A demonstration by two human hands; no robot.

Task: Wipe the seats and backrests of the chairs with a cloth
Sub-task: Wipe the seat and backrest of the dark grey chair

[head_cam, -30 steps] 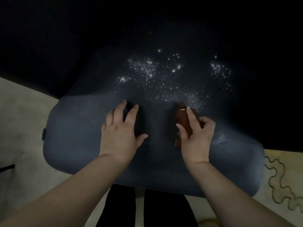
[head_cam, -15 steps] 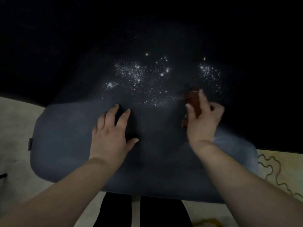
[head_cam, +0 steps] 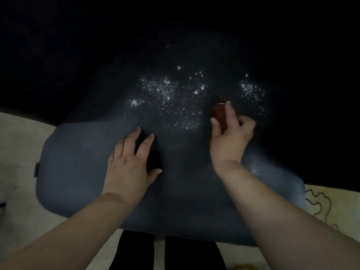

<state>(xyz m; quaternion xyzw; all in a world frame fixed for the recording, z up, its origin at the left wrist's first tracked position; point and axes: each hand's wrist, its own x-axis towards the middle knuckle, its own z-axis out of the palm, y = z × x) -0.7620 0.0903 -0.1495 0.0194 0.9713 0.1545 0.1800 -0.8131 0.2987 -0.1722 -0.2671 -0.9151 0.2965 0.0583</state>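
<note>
the left hand (head_cam: pixel 130 168) lay flat, fingers spread, steadying the seat (head_cam: pixel 81 172), while the right hand (head_cam: pixel 229 137) pinched a reddish cloth (head_cam: pixel 219 114) beside the white specks (head_cam: pixel 171 98), likely to wipe them.

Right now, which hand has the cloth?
The right hand grips the reddish-brown cloth beside the white specks; the left hand rests flat on the seat.
</note>
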